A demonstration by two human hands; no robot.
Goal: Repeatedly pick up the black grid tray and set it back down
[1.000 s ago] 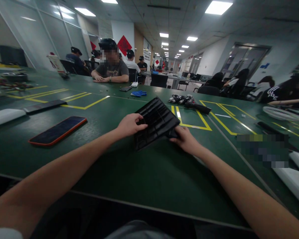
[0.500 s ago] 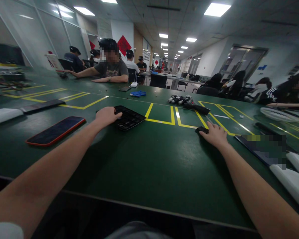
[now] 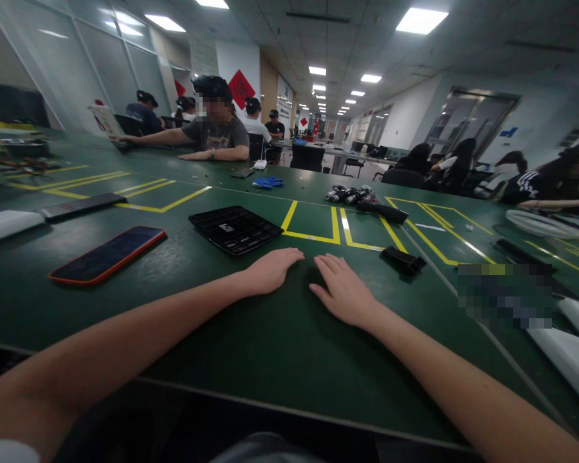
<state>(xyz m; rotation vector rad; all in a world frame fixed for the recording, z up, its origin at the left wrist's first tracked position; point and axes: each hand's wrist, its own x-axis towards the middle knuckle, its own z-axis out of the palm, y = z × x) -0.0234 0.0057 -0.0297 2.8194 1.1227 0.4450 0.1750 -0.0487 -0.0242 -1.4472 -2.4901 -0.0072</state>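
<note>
My left hand (image 3: 274, 270) rests palm down on the green table, fingers stretched out and holding nothing. Just beyond it, to the left, lies a flat black plastic panel (image 3: 236, 229) with a ribbed grid and a small pale label. My right hand (image 3: 342, 288) also lies flat, fingers extended and thumb apart, close to the left fingertips but not touching them. To its right is a small black plastic part (image 3: 403, 260) whose kind I cannot make out. Neither object is touched by a hand.
A phone in an orange case (image 3: 109, 255) lies at the left, near a long dark bar (image 3: 84, 206). Farther back are blue gloves (image 3: 268, 182) and a bundle of cables (image 3: 350, 193). Yellow tape (image 3: 313, 238) marks the table. A person (image 3: 217, 128) sits across it.
My left hand has let go of the black panel and moved right. My right hand has released the small black part and moved left. Both objects stay on the table.
</note>
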